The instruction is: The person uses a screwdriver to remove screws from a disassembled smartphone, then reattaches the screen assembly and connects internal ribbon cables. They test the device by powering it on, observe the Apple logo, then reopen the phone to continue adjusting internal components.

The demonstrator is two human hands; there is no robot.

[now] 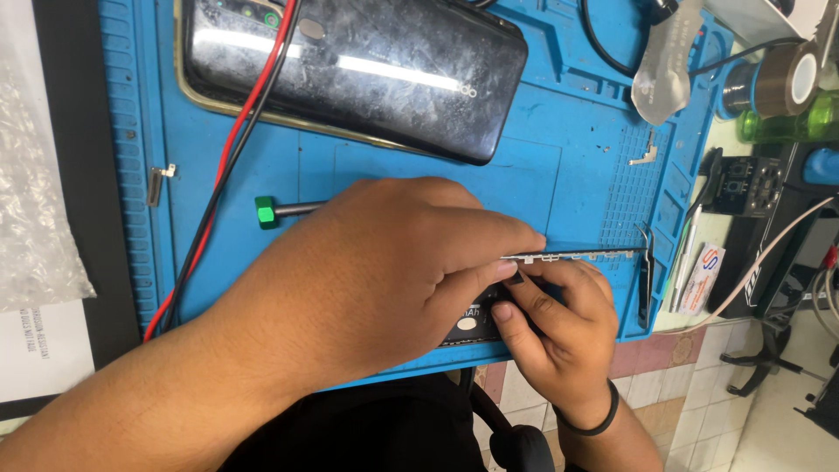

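My left hand reaches in from the lower left, and its fingertips pinch the near end of a thin silver metal strip, which sticks out to the right above the blue work mat. Just below, my right hand, with a black band on its wrist, grips a dark flat part with a white label at the mat's front edge. Most of that part is hidden by both hands. A black phone lies back-up at the top of the mat.
A green-handled screwdriver lies left of my left hand. Red and black wires cross the mat's left side. Tweezers, a small metal bracket, a tape roll and a green bottle are at the right.
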